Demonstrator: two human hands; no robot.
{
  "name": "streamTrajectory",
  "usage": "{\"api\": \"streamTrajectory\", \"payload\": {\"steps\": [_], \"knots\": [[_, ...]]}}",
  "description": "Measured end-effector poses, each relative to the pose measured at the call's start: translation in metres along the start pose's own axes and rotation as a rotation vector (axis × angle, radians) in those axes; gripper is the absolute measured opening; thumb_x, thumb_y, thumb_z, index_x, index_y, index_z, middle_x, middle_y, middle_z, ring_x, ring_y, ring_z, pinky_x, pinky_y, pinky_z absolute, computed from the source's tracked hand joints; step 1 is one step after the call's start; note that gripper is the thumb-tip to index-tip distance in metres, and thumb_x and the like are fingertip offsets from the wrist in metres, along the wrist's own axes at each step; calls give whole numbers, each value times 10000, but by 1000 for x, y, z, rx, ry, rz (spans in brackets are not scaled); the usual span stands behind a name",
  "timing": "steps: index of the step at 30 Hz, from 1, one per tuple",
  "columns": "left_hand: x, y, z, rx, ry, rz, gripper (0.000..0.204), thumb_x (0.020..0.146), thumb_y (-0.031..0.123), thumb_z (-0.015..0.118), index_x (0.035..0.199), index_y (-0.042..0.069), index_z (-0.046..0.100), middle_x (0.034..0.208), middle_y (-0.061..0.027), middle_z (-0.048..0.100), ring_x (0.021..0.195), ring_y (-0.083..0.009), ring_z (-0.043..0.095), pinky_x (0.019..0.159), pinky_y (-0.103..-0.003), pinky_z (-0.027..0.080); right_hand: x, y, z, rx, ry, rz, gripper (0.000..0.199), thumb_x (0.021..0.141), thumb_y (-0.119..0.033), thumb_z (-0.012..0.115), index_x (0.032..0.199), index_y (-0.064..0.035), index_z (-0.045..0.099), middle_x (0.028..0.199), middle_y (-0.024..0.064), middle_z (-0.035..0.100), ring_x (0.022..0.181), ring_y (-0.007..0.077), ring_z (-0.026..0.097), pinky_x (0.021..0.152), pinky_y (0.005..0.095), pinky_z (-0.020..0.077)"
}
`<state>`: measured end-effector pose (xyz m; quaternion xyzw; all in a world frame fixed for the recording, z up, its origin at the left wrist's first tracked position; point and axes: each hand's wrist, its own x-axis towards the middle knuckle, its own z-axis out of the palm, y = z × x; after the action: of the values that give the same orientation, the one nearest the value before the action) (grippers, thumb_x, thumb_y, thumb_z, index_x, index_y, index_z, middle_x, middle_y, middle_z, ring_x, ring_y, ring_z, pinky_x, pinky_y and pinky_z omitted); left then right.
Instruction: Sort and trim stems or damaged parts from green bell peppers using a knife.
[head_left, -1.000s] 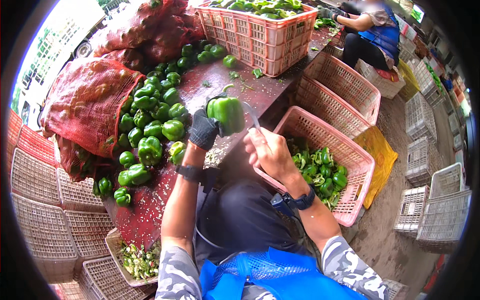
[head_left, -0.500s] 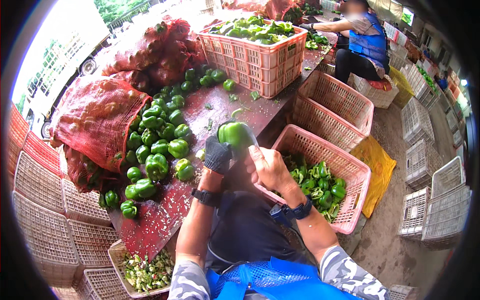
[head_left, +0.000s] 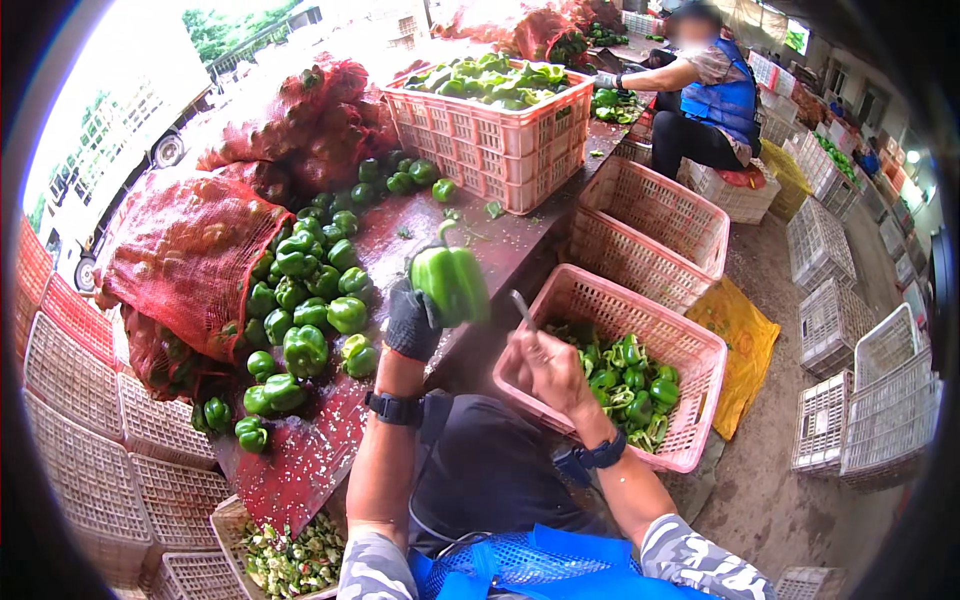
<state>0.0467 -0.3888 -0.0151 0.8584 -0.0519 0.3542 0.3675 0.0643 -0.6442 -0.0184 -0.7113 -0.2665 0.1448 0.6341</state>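
My left hand [head_left: 413, 325], in a dark grey glove, is closed around a large green bell pepper [head_left: 450, 285] held up over the table edge, its stem pointing up. Bare and closed, my right hand [head_left: 552, 368] grips a small knife [head_left: 522, 309] whose narrow grey blade sticks up from the fist, apart from the pepper. Much of the knife is hidden by the fingers. Below that hand stands a pink crate [head_left: 702, 400] with cut green peppers [head_left: 632, 385] in it. Whole bell peppers [head_left: 305, 350] lie heaped on the dark red table [head_left: 400, 225], left of my left hand.
Red mesh sacks [head_left: 190, 255] lie along the table's left side. A full pink crate [head_left: 490, 135] stands on the table; another crate [head_left: 650, 240] sits beyond the near one. Trimmings fill a pale bin [head_left: 225, 525] at lower left. A co-worker in a blue vest [head_left: 720, 95] sits far right.
The knife has come away from the pepper, with my right hand moving right and slightly down. The pepper is now tilted upright, its stem showing, in my left hand.
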Motion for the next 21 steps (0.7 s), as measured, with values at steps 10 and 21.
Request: {"api": "streamTrajectory", "payload": {"steps": [10,21], "knots": [[-12,42,29,-62,-121,-113,261,781,178,685,1001,48,740,916,-115,732,758,-280,686,724,-380,537,23,-15,5,328,-40,-242,672,975,-355,677,1508,-39,416,1242,79,646,1049,126,597,920,286,502],[-2,113,42,-128,164,-255,614,661,68,654,1266,-17,586,1086,-139,694,992,-229,672,911,-349,526,27,-22,-12,-132,46,-582,780,900,-409,718,1491,-2,411,1347,242,577,1233,310,604,1015,397,481]]}}
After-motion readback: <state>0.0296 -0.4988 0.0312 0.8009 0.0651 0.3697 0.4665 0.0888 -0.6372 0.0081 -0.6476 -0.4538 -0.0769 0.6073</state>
